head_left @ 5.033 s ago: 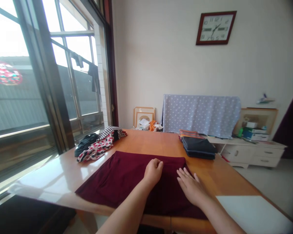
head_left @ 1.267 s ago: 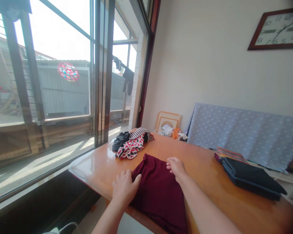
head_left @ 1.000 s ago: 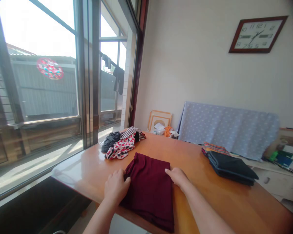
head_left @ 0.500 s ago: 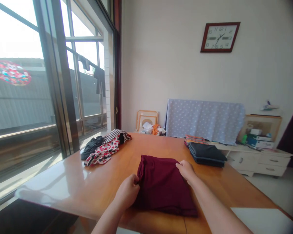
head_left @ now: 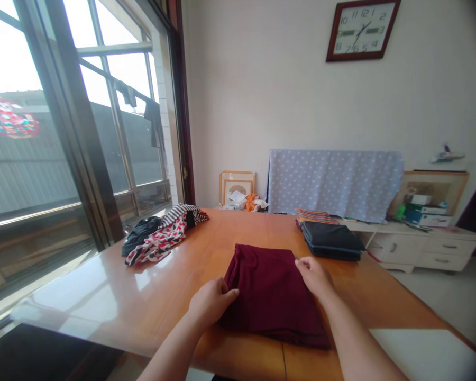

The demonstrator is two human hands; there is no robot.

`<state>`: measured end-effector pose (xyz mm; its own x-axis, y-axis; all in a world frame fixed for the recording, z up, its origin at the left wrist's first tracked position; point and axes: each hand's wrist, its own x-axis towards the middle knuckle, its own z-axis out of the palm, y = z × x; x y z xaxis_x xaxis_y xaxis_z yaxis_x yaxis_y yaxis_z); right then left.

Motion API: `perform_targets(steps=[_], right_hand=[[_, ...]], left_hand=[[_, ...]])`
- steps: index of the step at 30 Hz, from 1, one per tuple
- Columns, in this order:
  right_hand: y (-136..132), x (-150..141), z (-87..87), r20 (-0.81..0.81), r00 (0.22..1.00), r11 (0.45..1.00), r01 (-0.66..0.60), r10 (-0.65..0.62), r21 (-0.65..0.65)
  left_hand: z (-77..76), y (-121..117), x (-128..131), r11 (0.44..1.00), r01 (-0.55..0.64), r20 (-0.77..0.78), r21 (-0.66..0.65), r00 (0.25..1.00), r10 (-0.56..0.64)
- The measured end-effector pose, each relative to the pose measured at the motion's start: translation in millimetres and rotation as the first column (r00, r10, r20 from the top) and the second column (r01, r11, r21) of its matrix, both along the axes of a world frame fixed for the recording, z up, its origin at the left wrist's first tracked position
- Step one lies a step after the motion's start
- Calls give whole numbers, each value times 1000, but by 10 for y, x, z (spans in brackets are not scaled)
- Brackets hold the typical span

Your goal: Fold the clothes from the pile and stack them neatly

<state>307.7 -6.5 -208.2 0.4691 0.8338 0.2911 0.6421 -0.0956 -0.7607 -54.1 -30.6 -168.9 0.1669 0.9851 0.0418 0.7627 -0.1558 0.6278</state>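
Wooden table (head_left: 103, 286); left hand (head_left: 213, 302), right hand (head_left: 314, 277) touch folded maroon cloth (head_left: 273, 296).

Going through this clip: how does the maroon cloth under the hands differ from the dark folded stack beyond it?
The maroon cloth is deep red, while the dark folded stack is near-black. The maroon cloth lies nearer the person, under the left hand and right hand; no hand touches the stack. The maroon cloth looks softer and more rumpled, the stack flatter and neater. Both are folded fabric lying on the wooden table.
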Motion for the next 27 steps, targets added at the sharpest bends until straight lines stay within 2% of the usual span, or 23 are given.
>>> perform_targets(steps=[3,6,11,14,17,27], right_hand=[[-20,5,74,-26,999,998,-46,47,46],[-45,-50,104,-96,981,984,-159,166,82],[-107,-162,143,-189,924,943,-326,333,69],[-149,-199,181,-181,921,938,-341,346,58],[-177,-229,207,-162,923,937,-349,350,35],[-222,-298,247,-172,909,925,-377,380,49]], left_hand=[[-28,17,15,1000,16,-76,4,997,-16],[-60,32,10,1000,9,-119,26,993,-6],[-52,-2,24,999,-10,-187,43,982,18],[-23,-21,57,995,13,-190,98,982,6],[27,-42,92,990,-29,-158,137,986,51],[153,-142,112,989,-26,-95,145,995,40]])
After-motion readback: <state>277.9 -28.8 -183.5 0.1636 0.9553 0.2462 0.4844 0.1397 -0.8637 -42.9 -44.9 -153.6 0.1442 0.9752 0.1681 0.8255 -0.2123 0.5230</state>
